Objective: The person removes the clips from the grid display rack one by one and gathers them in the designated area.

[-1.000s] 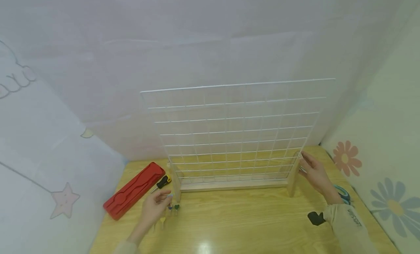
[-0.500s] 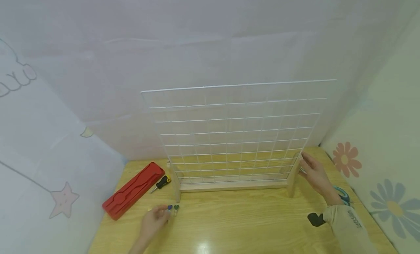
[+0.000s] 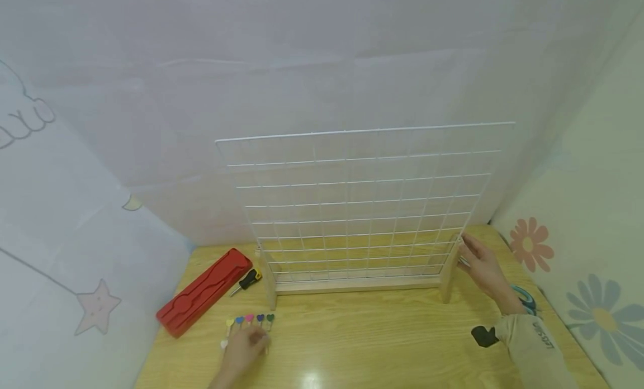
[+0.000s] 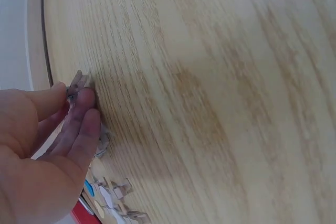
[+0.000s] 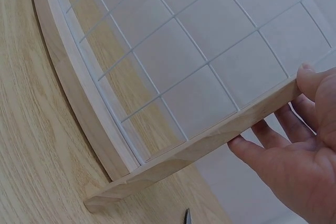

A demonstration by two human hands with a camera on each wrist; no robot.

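A white wire grid panel (image 3: 347, 201) stands upright in a wooden stand (image 3: 359, 284) on the table. My right hand (image 3: 484, 270) holds the stand's right wooden upright (image 5: 194, 144), thumb on one side and fingers on the other. Low at the left, my left hand (image 3: 242, 350) pinches a small wooden clothespin (image 4: 79, 81) between thumb and fingertips, just above the tabletop. Little heart-topped clothespins lie in a row beyond that hand, among them a yellow one (image 3: 230, 322), a pink one (image 3: 249, 318) and a green one (image 3: 270, 317). A white heart (image 3: 223, 344) shows beside the hand.
A red tray (image 3: 205, 293) lies at the table's left, with a black-and-yellow screwdriver (image 3: 246, 281) between it and the stand. Blue-handled scissors (image 3: 525, 298) lie by the right forearm, near a black object (image 3: 484, 336). Fabric walls close in the back and sides.
My left hand has moved down toward the near edge, uncovering the row of heart clothespins. The right hand stays on the stand.
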